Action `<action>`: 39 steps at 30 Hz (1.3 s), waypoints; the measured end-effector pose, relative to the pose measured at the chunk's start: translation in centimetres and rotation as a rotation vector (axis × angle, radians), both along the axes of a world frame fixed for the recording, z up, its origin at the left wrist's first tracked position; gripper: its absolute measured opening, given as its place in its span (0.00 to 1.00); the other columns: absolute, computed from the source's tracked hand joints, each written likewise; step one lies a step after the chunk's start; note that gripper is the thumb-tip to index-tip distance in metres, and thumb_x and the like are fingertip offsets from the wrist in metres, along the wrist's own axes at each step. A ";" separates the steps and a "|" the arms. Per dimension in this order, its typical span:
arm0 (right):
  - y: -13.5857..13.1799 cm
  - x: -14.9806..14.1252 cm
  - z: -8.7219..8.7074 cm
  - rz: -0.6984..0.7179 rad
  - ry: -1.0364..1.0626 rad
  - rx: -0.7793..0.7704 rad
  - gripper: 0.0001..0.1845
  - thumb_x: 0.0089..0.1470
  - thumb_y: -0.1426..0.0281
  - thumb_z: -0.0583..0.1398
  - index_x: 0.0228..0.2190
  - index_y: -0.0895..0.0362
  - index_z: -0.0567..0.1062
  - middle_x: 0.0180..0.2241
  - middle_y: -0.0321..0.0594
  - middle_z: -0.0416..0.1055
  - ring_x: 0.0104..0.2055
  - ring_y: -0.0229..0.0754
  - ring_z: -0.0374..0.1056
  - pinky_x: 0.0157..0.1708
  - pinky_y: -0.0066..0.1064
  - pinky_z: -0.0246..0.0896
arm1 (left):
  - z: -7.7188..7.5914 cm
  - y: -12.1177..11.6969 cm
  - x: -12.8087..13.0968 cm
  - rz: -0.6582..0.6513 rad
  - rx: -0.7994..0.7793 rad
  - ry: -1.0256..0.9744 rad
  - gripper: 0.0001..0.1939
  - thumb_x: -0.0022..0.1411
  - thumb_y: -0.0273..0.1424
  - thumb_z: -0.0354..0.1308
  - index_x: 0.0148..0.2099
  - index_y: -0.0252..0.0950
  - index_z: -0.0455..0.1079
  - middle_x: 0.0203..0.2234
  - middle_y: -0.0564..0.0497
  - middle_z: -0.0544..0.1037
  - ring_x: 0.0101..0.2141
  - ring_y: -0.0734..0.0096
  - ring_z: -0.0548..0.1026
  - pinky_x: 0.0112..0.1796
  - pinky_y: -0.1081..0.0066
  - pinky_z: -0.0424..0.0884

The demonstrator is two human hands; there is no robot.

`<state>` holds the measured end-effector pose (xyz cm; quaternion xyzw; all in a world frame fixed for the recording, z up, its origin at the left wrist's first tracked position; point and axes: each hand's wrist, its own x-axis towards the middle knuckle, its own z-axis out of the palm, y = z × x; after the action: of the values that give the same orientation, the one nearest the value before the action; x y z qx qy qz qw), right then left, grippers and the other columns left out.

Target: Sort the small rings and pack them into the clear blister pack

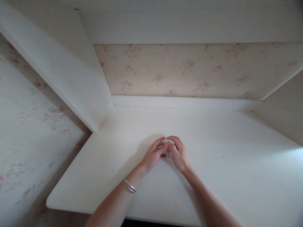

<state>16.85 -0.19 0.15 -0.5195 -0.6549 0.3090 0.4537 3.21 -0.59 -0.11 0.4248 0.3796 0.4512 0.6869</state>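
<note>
A white desktop (213, 183) is backed by a panel of flower-patterned wallpaper (146, 69). Over the desktop, the left hand (153, 155) and the right hand (180, 156) are held close together, fingers curled and thumbs nearly meeting. A silver bracelet (130, 185) is worn on the left wrist. A small clear object (169, 154) is pinched between both hands, partly hidden by the fingers.
</note>
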 end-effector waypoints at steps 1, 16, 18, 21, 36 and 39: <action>0.0 0.0 0.0 -0.008 0.026 -0.015 0.15 0.59 0.61 0.49 0.40 0.53 0.72 0.45 0.42 0.67 0.45 0.43 0.64 0.44 0.34 0.62 | 0.0 0.0 0.0 0.006 -0.013 -0.011 0.28 0.57 0.42 0.58 0.57 0.38 0.60 0.49 0.43 0.71 0.45 0.59 0.72 0.38 0.66 0.71; 1.1 0.9 -0.6 -0.158 0.673 -0.287 0.20 0.52 0.53 0.53 0.41 0.52 0.68 0.46 0.42 0.64 0.34 0.41 0.70 0.28 0.33 0.70 | 0.5 0.8 -1.4 0.041 -0.149 -0.324 0.23 0.61 0.44 0.51 0.54 0.37 0.62 0.44 0.43 0.74 0.39 0.65 0.75 0.37 0.65 0.73; 1.1 0.6 -0.9 -0.150 0.675 -0.311 0.21 0.51 0.52 0.54 0.41 0.52 0.69 0.46 0.41 0.65 0.33 0.41 0.70 0.28 0.32 0.69 | 0.6 1.2 -2.2 0.118 -0.109 -0.286 0.23 0.61 0.44 0.52 0.54 0.37 0.62 0.44 0.43 0.74 0.39 0.65 0.75 0.36 0.66 0.73; 1.0 0.1 -1.7 -0.120 0.625 -0.340 0.21 0.51 0.52 0.54 0.41 0.53 0.70 0.45 0.42 0.65 0.33 0.40 0.70 0.26 0.31 0.68 | 0.7 2.5 -4.0 0.206 -0.089 -0.231 0.23 0.60 0.45 0.52 0.53 0.38 0.63 0.43 0.44 0.74 0.37 0.66 0.75 0.35 0.67 0.73; 0.4 -0.1 -1.8 0.027 0.386 -0.235 0.19 0.57 0.55 0.51 0.42 0.52 0.71 0.48 0.43 0.63 0.35 0.39 0.69 0.29 0.30 0.69 | 2.5 12.3 -12.8 0.401 0.091 0.927 0.31 0.51 0.53 0.55 0.50 0.37 0.68 0.39 0.43 0.76 0.35 0.58 0.75 0.31 0.65 0.69; 0.5 -0.1 -1.8 0.032 0.390 -0.237 0.19 0.56 0.55 0.51 0.42 0.52 0.71 0.48 0.43 0.63 0.35 0.39 0.69 0.28 0.30 0.69 | 2.6 13.0 -13.4 0.408 0.122 1.029 0.34 0.44 0.51 0.62 0.49 0.36 0.70 0.41 0.40 0.76 0.43 0.50 0.73 0.40 0.62 0.67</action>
<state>16.78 0.33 -1.69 -0.4893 -0.5221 0.4855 0.5023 -10.23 12.41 2.52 0.5472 0.7140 0.3302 0.2859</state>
